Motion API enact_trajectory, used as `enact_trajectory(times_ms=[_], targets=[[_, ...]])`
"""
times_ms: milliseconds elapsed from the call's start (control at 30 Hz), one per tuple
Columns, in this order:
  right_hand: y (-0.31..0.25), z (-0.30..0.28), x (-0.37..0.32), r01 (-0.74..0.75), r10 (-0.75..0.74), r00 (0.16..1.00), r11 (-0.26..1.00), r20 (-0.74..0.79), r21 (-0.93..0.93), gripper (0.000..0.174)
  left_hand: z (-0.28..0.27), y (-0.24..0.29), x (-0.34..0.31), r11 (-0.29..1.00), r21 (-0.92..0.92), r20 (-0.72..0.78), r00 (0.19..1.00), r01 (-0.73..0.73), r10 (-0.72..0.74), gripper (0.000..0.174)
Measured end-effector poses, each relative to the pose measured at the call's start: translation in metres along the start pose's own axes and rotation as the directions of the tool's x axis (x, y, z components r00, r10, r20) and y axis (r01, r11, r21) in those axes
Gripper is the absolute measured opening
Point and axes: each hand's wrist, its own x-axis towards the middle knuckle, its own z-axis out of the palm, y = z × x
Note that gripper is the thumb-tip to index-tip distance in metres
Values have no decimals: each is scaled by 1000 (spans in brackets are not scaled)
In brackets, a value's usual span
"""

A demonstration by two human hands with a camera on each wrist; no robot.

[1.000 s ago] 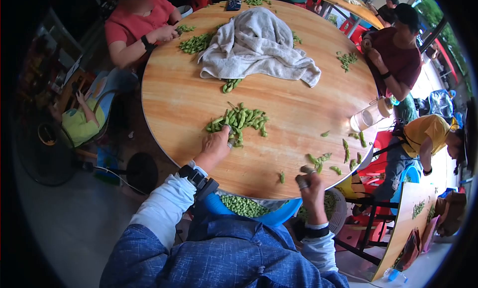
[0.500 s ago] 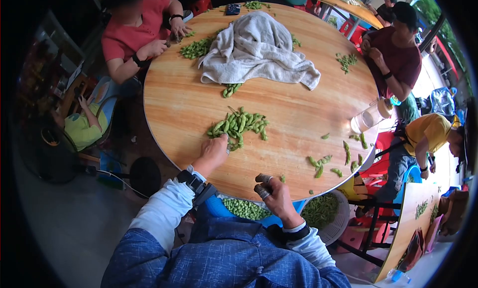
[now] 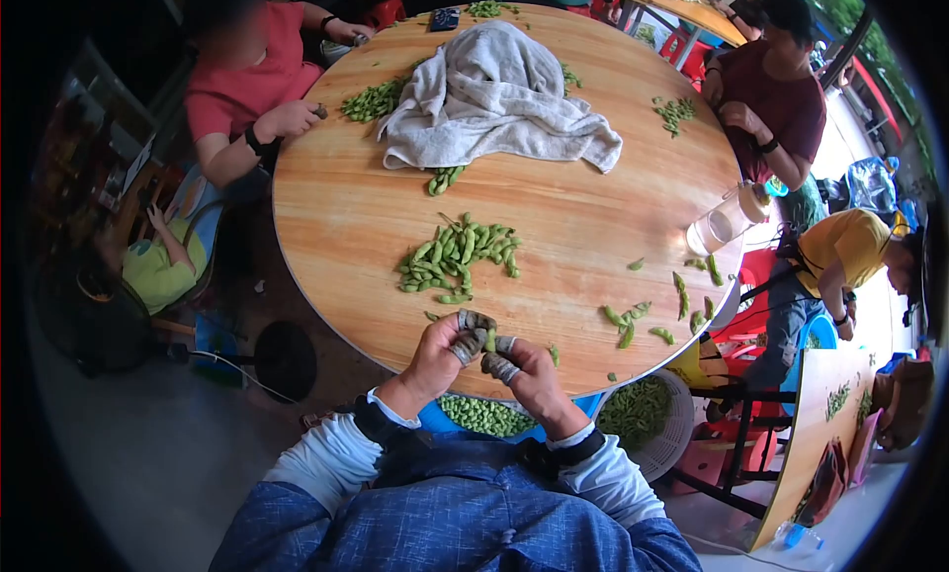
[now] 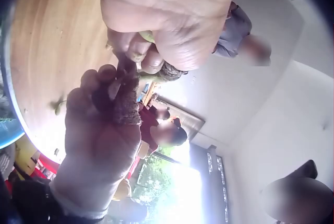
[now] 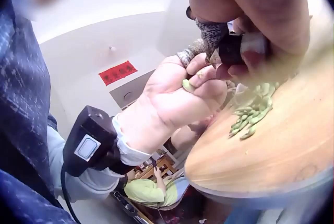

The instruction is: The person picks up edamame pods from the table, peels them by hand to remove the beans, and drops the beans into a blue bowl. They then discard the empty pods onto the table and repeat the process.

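Observation:
Both hands meet over the table's near edge, with covers on several fingertips. The left hand (image 3: pixel 433 362) pinches a green pod (image 3: pixel 489 341) between finger and thumb. From the other side the right hand (image 3: pixel 539 382) grips the same pod, fingertips close to the left ones. In the right wrist view another bit of green (image 5: pixel 188 85) shows under the curled fingers of the left hand (image 5: pixel 167 91). A pile of pods (image 3: pixel 460 254) lies on the wooden table (image 3: pixel 593 216) beyond the hands.
Loose pods (image 3: pixel 627 329) lie to the right, near a clear bottle (image 3: pixel 722 226). A grey towel (image 3: pixel 504 97) covers something mid-table. Below the near edge are a blue basin of beans (image 3: pixel 484 416) and a pale basket (image 3: pixel 680 424). Other people sit around the table.
The left hand has drawn back from the pile with a pod. My right hand has moved left from the table's right side to meet it. The person in red has shifted their hands.

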Motion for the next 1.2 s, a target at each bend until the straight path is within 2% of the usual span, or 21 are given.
enact_trajectory(times_ms=[33, 67, 100, 133, 167, 233, 267, 367, 400, 467, 500, 533, 567, 600, 667, 700, 733, 833, 933, 1100, 1200], targets=[[4, -2, -1, 85, -88, 996, 993, -28, -77, 29, 1, -2, -2, 1000, 18, 6, 1000, -23, 22, 12], [6, -4, -1, 168, -177, 983, 973, -48, -157, 26, 0, 1, -4, 998, -9, -16, 998, 63, -63, 14], [0, -7, -3, 216, -249, 967, 904, -45, -370, 24, 0, 7, -7, 988, -38, -35, 988, 147, -148, 18], [-10, -10, -8, 249, -318, 948, 787, -27, -564, 23, -2, 11, -9, 971, -68, -51, 971, 231, -234, 23], [-19, -12, -11, 265, -380, 925, 631, 7, -729, 21, -5, 13, -10, 910, -137, 46, 920, 392, -389, 28], [-29, -14, -13, 374, -502, 857, 445, 119, -814, 25, -11, 16, -9, 698, -218, 267, 729, 682, -630, 39], [-33, -15, -14, 417, -551, 815, 342, 180, -842, 27, -11, 12, -8, 627, -212, 351, 658, 749, -666, 50], [-42, -16, -17, 462, -552, 792, 262, 261, -847, 29, -7, 4, -9, 578, -217, 530, 592, 787, -607, 47], [-41, -15, -19, 395, -530, 835, 389, 149, -833, 28, -1, 10, -10, 585, -236, 500, 613, 776, -612, 41], [-37, -10, -25, 244, -439, 896, 620, -71, -746, 25, 3, 13, -12, 652, -256, 466, 682, 714, -564, 29], [-36, -10, -28, 199, -342, 927, 800, -156, -566, 25, 4, 13, -14, 683, -265, 447, 714, 680, -538, 23], [-35, -10, -31, 140, -224, 951, 927, -214, -349, 25, 7, 14, -15, 829, -130, 362, 805, 544, -471, 19], [-35, -11, -33, 70, -94, 966, 992, -241, -107, 25, 12, 13, -16, 923, 24, 291, 880, 385, -375, 16], [-39, -14, -35, 26, -32, 986, 999, -163, -42, 23, 15, 13, -17, 958, 190, 240, 936, 215, -258, 13], [-43, -17, -41, -71, 73, 992, 997, -99, 27, 22, 17, 11, -20, 893, 441, 258, 966, -95, -25, 12], [-44, -17, -43, -122, 125, 990, 991, -65, 58, 21, 18, 12, -21, 802, 546, 291, 953, -242, 89, 13], [-47, -16, -45, -139, 142, 988, 989, -55, 53, 20, 19, 20, -21, 617, 718, 340, 936, -321, 91, 17], [-48, -14, -47, -132, 135, 989, 990, -61, 52, 19, 21, 31, -23, 359, 850, 384, 920, -385, 78, 17], [-50, -12, -48, -122, 125, 991, 991, -56, 62, 18, 21, 30, -24, 246, 867, 423, 901, -433, 96, 22], [-48, -11, -48, -122, 126, 991, 989, -53, 81, 15, 22, 33, -26, 180, 859, 462, 877, -479, 132, 12], [-40, -13, -47, -114, 117, 992, 991, -41, 69, 14, 22, 31, -28, 144, 856, 470, 864, -496, 178, 14]])
